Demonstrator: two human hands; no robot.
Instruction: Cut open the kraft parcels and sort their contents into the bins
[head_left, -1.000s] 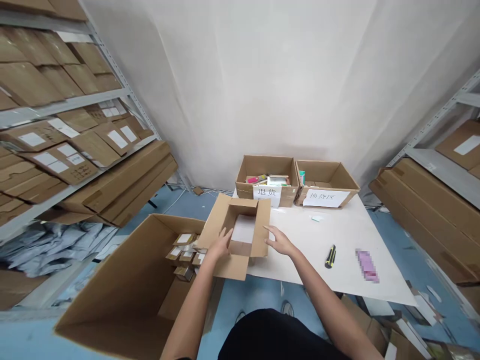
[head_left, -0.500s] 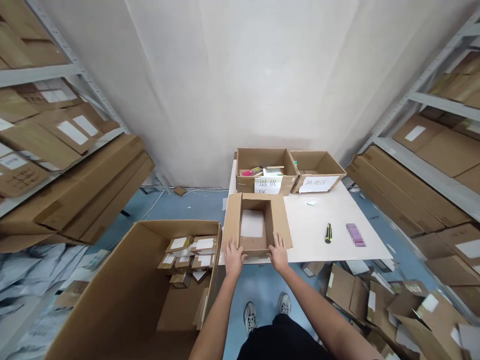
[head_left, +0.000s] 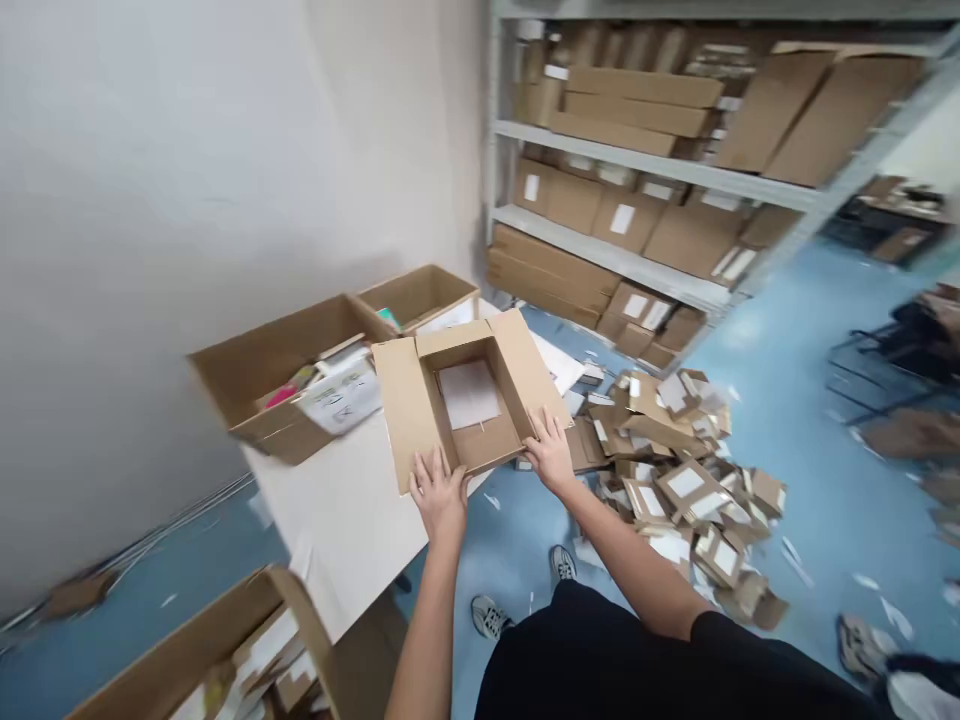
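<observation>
Shifted rightward along the white table (head_left: 345,515) since the earlier frame, the open-flapped carton (head_left: 529,366) is at its near edge, left hand (head_left: 439,497) and right hand (head_left: 551,455) gripping its near corners, apparently to keep it balanced.

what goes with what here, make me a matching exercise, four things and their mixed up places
1. pink thing
2. left hand
3. shelves
4. cardboard pile

A. at a near corner of the box with spread flaps
B. heaped on the blue floor
C. in a bin on the table
D. at the upper right of the view

Pairs: 1-C, 2-A, 3-D, 4-B
</observation>
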